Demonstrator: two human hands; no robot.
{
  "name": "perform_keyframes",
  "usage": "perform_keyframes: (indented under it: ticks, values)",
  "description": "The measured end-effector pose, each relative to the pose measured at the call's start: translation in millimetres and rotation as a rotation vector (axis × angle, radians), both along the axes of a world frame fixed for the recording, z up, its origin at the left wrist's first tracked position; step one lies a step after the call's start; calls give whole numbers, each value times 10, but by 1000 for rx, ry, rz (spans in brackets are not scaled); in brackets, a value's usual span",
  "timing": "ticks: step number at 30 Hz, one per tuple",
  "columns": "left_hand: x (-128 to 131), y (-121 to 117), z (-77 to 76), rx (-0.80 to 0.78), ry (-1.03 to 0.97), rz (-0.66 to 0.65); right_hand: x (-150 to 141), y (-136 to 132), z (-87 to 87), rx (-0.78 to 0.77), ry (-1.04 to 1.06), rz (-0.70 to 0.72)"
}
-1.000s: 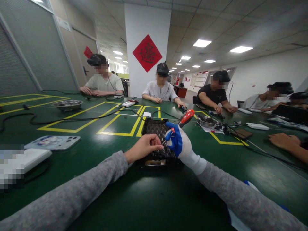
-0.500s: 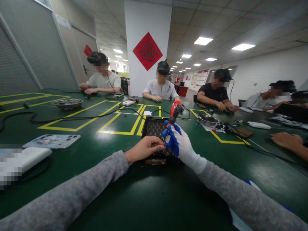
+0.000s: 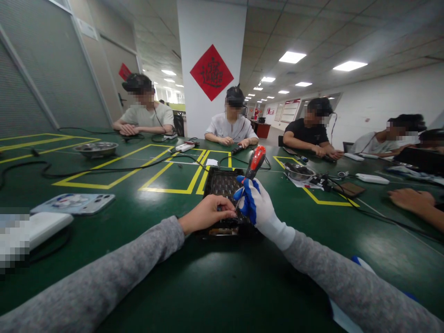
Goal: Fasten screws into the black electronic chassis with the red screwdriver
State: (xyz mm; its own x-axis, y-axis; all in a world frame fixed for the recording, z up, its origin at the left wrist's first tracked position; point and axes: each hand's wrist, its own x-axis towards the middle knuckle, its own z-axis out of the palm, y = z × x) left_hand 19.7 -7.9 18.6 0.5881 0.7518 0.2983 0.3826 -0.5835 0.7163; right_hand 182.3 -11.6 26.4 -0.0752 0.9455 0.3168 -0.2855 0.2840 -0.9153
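Note:
A screwdriver (image 3: 255, 162) with a red and black handle stands tilted, its handle up and its shaft pointing down to the left. My right hand (image 3: 258, 206), in a white glove with blue palm and fingers, is wrapped round it. My left hand (image 3: 211, 212) is bare, its thumb and fingers pinched together beside the screwdriver's tip; whatever is between them is too small to make out. Both hands are over a black rectangular case (image 3: 222, 178) with a studded-looking inside, lying on the green table (image 3: 222, 282). My hands hide part of the case.
At left lie a phone (image 3: 74, 203) and a white box-like device (image 3: 45, 236). Metal bowls stand at back left (image 3: 96, 149) and right (image 3: 300, 172). Black cables (image 3: 100, 171) cross the yellow-taped table. Several people sit around; a person's arm (image 3: 414, 203) rests at right.
The screwdriver's handle has tilted slightly further right, with my right hand still round it. My left hand stays pinched at the tip. The view has shifted slightly.

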Motion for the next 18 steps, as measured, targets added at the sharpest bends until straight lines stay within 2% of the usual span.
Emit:
perform_keyframes:
  ticks: [7, 11, 18]
  values:
    - [-5, 5, -2, 44, 24, -28, 24, 9, -11, 3, 35, 53]
    - [-3, 9, -6, 10, 25, -6, 17, -4, -4, -8, 23, 35]
    - [-2, -4, 19, 57, 51, -45, 21, 25, -33, -11, 57, 45]
